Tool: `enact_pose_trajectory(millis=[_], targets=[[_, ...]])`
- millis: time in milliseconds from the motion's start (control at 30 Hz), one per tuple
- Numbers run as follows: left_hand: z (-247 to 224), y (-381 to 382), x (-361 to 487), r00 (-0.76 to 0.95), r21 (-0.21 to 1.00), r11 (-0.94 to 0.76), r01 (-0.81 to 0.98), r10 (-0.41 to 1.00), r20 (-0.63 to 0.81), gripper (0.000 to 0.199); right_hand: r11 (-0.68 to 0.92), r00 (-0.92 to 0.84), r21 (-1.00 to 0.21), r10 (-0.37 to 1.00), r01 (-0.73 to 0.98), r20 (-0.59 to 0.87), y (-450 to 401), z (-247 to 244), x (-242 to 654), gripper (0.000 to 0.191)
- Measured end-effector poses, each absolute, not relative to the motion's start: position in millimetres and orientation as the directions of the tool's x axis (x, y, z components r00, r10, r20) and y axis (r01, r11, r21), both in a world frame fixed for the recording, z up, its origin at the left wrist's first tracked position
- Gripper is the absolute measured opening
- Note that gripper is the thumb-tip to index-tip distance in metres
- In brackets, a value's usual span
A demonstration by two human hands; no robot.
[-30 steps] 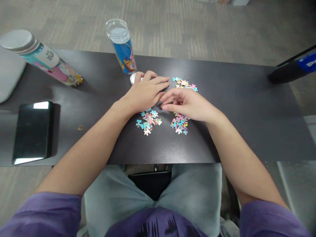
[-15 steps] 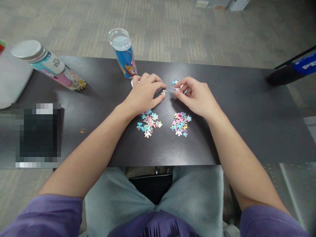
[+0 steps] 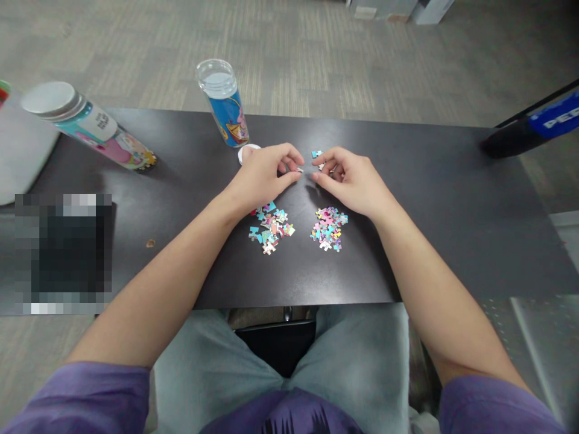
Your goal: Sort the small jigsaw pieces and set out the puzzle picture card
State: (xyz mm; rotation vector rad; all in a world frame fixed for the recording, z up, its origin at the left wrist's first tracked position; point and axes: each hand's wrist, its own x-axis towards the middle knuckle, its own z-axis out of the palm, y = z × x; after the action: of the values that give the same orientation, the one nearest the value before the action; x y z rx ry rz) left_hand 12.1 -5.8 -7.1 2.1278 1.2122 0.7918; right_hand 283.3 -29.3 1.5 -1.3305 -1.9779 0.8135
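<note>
- Left hand (image 3: 263,171) pinches a puzzle piece (image 3: 300,170), right of the open jar (image 3: 230,114).
- Right hand (image 3: 354,176), farther right of the jar, has drawn closer, apparently putting the piece within reach; fingers narrowly parted, any hold impossible to tell.
- Left pile (image 3: 272,228) and right pile (image 3: 329,228) lie nearer the wearer than the jar.

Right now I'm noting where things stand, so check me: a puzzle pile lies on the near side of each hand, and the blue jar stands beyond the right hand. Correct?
Not quite: the head view shows the blue jar beyond the left hand. The rest of your statement stands.
</note>
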Motion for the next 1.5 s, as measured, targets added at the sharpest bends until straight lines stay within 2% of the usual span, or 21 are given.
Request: enact_pose_trajectory(millis=[133, 267, 500, 633, 767, 900, 1067, 1233, 1333, 1500], targets=[[-6.6, -3.7, 12.9, 0.434, 0.859, -0.394, 0.326, 0.87, 0.234, 0.01, 0.278, -0.305, -0.811, 0.943, 0.515, 0.131, -29.3, 3.1, 279.9, 0.019], [-5.1, -1.7, 13.9, 0.405, 0.917, -0.339, 0.211, 0.884, 0.234, 0.008, 0.261, -0.323, -0.852, 0.939, 0.455, 0.115, -29.1, 4.5, 279.2, 0.02], [-4.2, -1.4, 15.6, 0.349, 0.902, -0.398, 0.166, 0.879, 0.324, 0.016, 0.19, -0.323, -0.933, 0.942, 0.306, 0.086, -28.8, 2.6, 275.2, 0.061], [-3.0, -2.8, 17.3, 0.353, 0.907, -0.384, 0.171, 0.884, 0.307, 0.014, 0.181, -0.321, -0.944, 0.943, 0.275, 0.087, -28.7, 2.5, 271.2, 0.07], [-3.1, 2.9, 15.8, 0.234, 0.929, -0.339, 0.148, 0.925, 0.3, 0.012, 0.188, -0.334, -0.938, 0.939, 0.29, 0.085, -29.3, 2.3, 271.6, 0.065], [-2.3, 12.3, 8.7, 0.14, 0.928, -0.308, 0.207, 0.949, 0.284, 0.016, 0.14, -0.409, -0.945, 0.913, 0.295, 0.007, -34.7, 4.8, 267.4, 0.061], [0.1, 14.9, 6.0, 0.116, 0.925, -0.292, 0.242, 0.956, 0.271, 0.018, 0.076, -0.512, -0.946, 0.853, 0.314, -0.102, -46.0, 11.5, 255.2, 0.054], [1.7, 12.6, 9.2, 0.112, 0.916, -0.283, 0.283, 0.959, 0.261, 0.021, 0.103, -0.559, -0.915, 0.816, 0.389, -0.146, -53.4, 19.0, 252.5, 0.042], [1.4, 11.2, 9.7, 0.11, 0.891, -0.309, 0.332, 0.951, 0.288, 0.02, 0.165, -0.459, -0.858, 0.884, 0.486, -0.09, -50.6, 21.5, 262.5, 0.029], [-1.0, 6.1, 8.3, 0.142, 0.84, -0.359, 0.406, 0.933, 0.33, 0.013, 0.263, -0.223, -0.713, 0.963, 0.65, 0.151, -35.9, 20.5, 291.2, 0.015]])
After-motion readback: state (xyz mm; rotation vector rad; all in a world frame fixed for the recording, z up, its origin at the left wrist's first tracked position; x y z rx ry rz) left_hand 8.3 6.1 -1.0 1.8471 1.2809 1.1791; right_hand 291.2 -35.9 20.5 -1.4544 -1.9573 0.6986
